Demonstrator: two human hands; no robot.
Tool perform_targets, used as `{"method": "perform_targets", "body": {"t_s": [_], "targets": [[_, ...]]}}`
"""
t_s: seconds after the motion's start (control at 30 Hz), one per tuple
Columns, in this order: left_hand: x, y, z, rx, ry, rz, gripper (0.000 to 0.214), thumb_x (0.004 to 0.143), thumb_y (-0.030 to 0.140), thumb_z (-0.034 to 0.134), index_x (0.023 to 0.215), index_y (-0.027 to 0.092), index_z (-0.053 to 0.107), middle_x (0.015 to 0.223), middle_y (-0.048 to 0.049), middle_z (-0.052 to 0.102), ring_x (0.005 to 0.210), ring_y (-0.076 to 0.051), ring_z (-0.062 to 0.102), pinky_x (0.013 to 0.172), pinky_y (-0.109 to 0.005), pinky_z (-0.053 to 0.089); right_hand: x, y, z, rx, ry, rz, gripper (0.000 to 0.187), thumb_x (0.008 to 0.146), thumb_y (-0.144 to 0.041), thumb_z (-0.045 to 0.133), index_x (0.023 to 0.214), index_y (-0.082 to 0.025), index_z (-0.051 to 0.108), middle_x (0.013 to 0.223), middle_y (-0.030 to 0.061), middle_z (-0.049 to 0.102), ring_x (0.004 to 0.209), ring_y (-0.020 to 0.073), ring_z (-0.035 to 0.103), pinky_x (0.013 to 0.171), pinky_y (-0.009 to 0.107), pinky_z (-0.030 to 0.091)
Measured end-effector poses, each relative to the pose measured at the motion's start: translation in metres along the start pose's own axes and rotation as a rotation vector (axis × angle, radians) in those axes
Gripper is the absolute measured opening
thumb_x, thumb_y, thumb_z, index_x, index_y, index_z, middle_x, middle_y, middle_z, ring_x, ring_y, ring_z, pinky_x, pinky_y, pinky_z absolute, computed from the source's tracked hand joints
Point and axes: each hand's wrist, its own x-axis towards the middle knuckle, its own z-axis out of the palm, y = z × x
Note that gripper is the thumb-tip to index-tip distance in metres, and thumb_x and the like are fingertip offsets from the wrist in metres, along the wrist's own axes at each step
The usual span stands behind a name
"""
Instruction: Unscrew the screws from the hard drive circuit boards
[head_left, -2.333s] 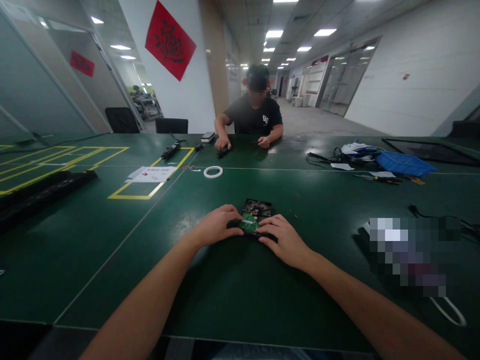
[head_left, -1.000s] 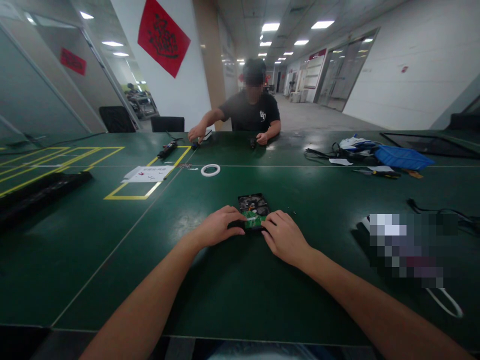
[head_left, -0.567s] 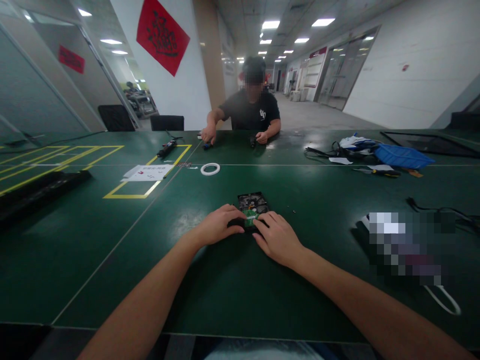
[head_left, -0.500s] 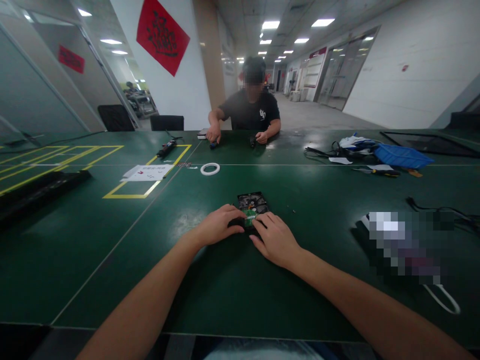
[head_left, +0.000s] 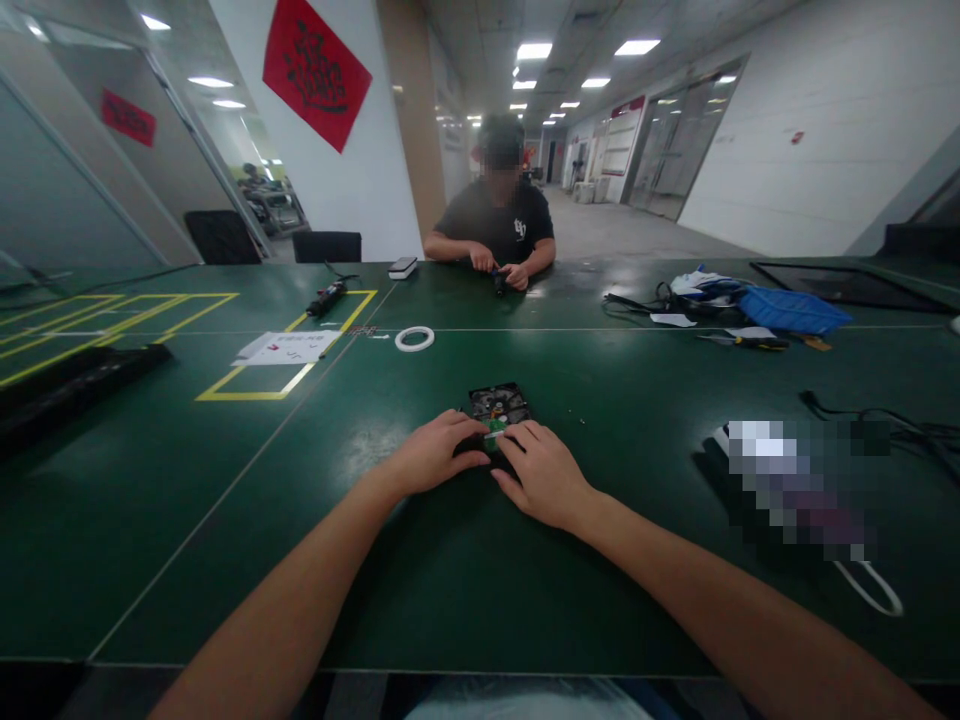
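A black hard drive (head_left: 500, 401) lies flat on the green table (head_left: 225, 520), its green circuit board facing up at the near end. My left hand (head_left: 435, 455) grips the drive's near left edge with curled fingers. My right hand (head_left: 541, 476) lies over the near right part, its fingertips pressed together on the circuit board (head_left: 494, 424). The hands hide the near end of the drive.
Further back are a white tape ring (head_left: 414, 339), a paper sheet (head_left: 285, 347) on a yellow taped box, and a black tool (head_left: 324, 297). A person (head_left: 495, 225) sits opposite, handling a small dark object. A blue bag (head_left: 795, 308) and cables (head_left: 885, 425) are on the right.
My right hand has slid left across the drive's near end toward my left hand. The person opposite has pulled an outstretched arm back and brought both hands together.
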Motion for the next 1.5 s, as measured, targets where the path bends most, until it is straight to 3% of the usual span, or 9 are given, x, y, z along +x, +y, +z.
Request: {"method": "perform_targets", "body": {"t_s": [0.13,0.2,0.3,0.37,0.57,0.93,1.17,1.37,1.5], "targets": [[0.0,0.001,0.0,0.026,0.061,-0.022,0.037,0.096,0.047,0.063,0.127,0.025,0.065,0.113,-0.0075,0.067,0.104,-0.025,0.064,0.091,-0.04,0.054,-0.002,0.009,-0.002,0.112,0.066,-0.008,0.031,0.098,-0.029,0.056,0.126,-0.017,0.063,0.123,0.013,0.064,0.115,0.0274,0.058,0.099,0.047,0.051],[0.0,0.005,-0.002,0.037,0.188,-0.014,0.03,0.1,0.041,0.058,0.124,0.024,0.065,0.11,-0.0077,0.068,0.102,-0.024,0.065,0.09,-0.039,0.055,-0.003,0.013,-0.003,0.148,0.149,-0.001,0.03,0.099,-0.025,0.054,0.126,-0.018,0.062,0.125,0.0131,0.064,0.116,0.0271,0.058,0.101,0.048,0.05],[0.0,0.02,-0.006,0.017,0.473,0.027,0.026,0.102,0.031,0.052,0.123,0.022,0.064,0.109,-0.0081,0.068,0.103,-0.023,0.064,0.092,-0.039,0.055,-0.004,0.013,-0.001,0.166,0.28,-0.02,0.029,0.098,-0.021,0.052,0.125,-0.018,0.062,0.125,0.0142,0.064,0.118,0.0276,0.058,0.103,0.049,0.049],[-0.001,0.032,-0.007,-0.029,0.575,0.077,0.028,0.102,0.026,0.051,0.128,0.022,0.061,0.113,-0.0084,0.067,0.106,-0.022,0.064,0.094,-0.039,0.055,-0.003,0.01,0.001,0.166,0.339,-0.056,0.03,0.098,-0.019,0.051,0.126,-0.018,0.061,0.127,0.0145,0.063,0.121,0.0271,0.057,0.105,0.048,0.049],[0.001,0.059,0.007,-0.159,0.526,0.24,0.04,0.103,0.027,0.048,0.143,0.023,0.049,0.138,-0.0128,0.056,0.129,-0.026,0.055,0.109,-0.046,0.05,-0.005,0.0,0.001,0.097,0.369,-0.142,0.031,0.098,-0.021,0.052,0.128,-0.02,0.062,0.131,0.014,0.062,0.127,0.0267,0.054,0.108,0.049,0.048],[0.002,0.054,0.019,-0.268,0.511,0.308,0.049,0.107,0.044,0.036,0.149,0.021,0.043,0.145,-0.0155,0.055,0.138,-0.029,0.05,0.112,-0.052,0.046,-0.006,-0.005,-0.007,0.021,0.376,-0.129,0.018,0.1,-0.026,0.057,0.106,-0.023,0.074,0.119,0.0081,0.069,0.116,0.0227,0.058,0.103,0.04,0.048],[0.001,0.058,0.017,-0.267,0.475,0.322,0.053,0.106,0.047,0.039,0.153,0.022,0.039,0.148,-0.0151,0.053,0.138,-0.029,0.05,0.115,-0.05,0.044,-0.006,-0.001,-0.004,0.038,0.383,-0.176,0.02,0.101,-0.022,0.052,0.108,-0.022,0.071,0.122,0.0093,0.069,0.122,0.023,0.058,0.104,0.042,0.049],[-0.003,0.05,0.015,-0.326,0.462,0.251,0.064,0.104,0.063,0.028,0.151,0.022,0.042,0.144,-0.0158,0.053,0.129,-0.029,0.056,0.097,-0.042,0.056,-0.006,0.011,-0.002,0.127,0.385,-0.221,0.017,0.1,-0.017,0.051,0.104,-0.02,0.068,0.112,0.0088,0.072,0.113,0.0212,0.065,0.101,0.041,0.054],[0.001,0.033,0.016,-0.235,0.501,0.004,0.055,0.107,0.055,0.025,0.141,0.021,0.051,0.127,-0.0132,0.063,0.112,-0.026,0.064,0.094,-0.041,0.054,-0.01,0.02,-0.006,0.105,0.345,-0.111,0.032,0.101,-0.018,0.049,0.132,-0.021,0.059,0.12,0.0108,0.069,0.113,0.0234,0.065,0.1,0.043,0.055]]}}
